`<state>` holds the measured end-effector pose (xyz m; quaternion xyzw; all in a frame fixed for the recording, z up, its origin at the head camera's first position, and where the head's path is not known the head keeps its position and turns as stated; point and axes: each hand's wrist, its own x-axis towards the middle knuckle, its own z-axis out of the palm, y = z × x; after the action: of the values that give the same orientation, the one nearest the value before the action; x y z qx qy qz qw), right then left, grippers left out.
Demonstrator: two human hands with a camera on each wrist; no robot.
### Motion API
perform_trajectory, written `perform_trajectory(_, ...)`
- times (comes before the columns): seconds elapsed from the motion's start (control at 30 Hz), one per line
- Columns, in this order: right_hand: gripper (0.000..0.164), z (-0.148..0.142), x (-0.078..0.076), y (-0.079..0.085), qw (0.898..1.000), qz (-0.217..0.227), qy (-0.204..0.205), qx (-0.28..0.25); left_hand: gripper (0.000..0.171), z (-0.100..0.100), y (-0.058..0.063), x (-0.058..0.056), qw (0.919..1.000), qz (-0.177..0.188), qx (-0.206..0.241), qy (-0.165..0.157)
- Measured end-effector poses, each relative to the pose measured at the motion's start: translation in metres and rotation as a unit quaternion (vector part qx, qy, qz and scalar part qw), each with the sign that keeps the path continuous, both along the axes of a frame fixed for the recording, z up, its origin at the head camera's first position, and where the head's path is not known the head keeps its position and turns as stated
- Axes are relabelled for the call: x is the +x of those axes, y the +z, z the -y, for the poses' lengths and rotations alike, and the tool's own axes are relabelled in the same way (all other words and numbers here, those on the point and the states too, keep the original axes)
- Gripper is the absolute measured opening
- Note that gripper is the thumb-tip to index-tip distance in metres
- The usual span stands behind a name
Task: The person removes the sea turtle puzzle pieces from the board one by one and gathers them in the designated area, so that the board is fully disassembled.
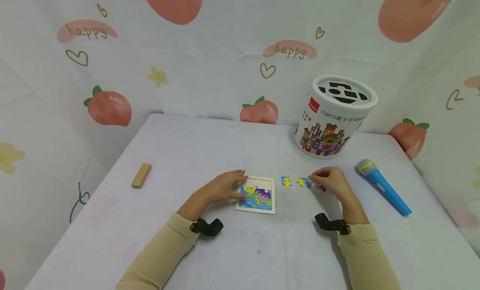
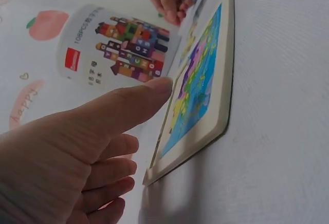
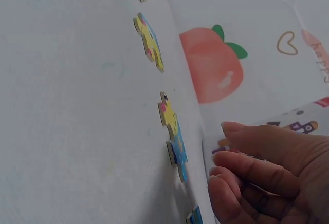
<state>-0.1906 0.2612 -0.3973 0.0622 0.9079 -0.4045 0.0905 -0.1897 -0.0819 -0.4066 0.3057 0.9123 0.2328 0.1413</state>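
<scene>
A square wooden puzzle tray [image 1: 261, 182] lies on the table, partly filled with pieces that make a colourful picture; bare wood shows along its top. My left hand [image 1: 223, 187] is at the tray's left side, thumb and fingers spread apart; whether they touch it I cannot tell. To the right of the tray lies a yellow-and-blue puzzle piece [image 1: 286, 181], with another yellow piece [image 1: 301, 182] beyond it. My right hand [image 1: 331, 181] hovers close to the loose pieces, its fingers loosely bent. In the right wrist view, nothing shows between the thumb and fingers, and several pieces [image 3: 149, 40] lie beside them.
A white bucket [image 1: 330, 119] with printed building blocks stands at the back right. A blue toy microphone [image 1: 386, 188] lies to the right of my right hand. Over on the left is a small wooden block [image 1: 141, 176]. A patterned cloth [image 1: 210, 65] hangs behind the table.
</scene>
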Motion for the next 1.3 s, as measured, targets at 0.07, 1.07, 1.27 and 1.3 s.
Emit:
perform_trajectory(0.07,0.037,0.003,0.000,0.000,1.000,0.001,0.004,0.004,0.071,0.000,0.000,0.000,1.0000,0.006,-0.002,0.002)
perform_trajectory(1.07,0.028,0.047,-0.006,-0.005,0.993,-0.026,0.116,0.012,0.076,0.004,-0.007,-0.002,0.9993,0.034,-0.014,0.003)
perform_trajectory(1.27,0.026,0.057,-0.007,-0.005,0.989,-0.043,0.140,0.020,0.076,0.003,-0.007,-0.002,0.9991,0.037,-0.018,0.007)
perform_trajectory(1.3,0.025,0.059,-0.006,-0.005,0.988,-0.043,0.144,0.019,0.076,0.003,-0.007,-0.001,0.9991,0.038,-0.018,0.008)
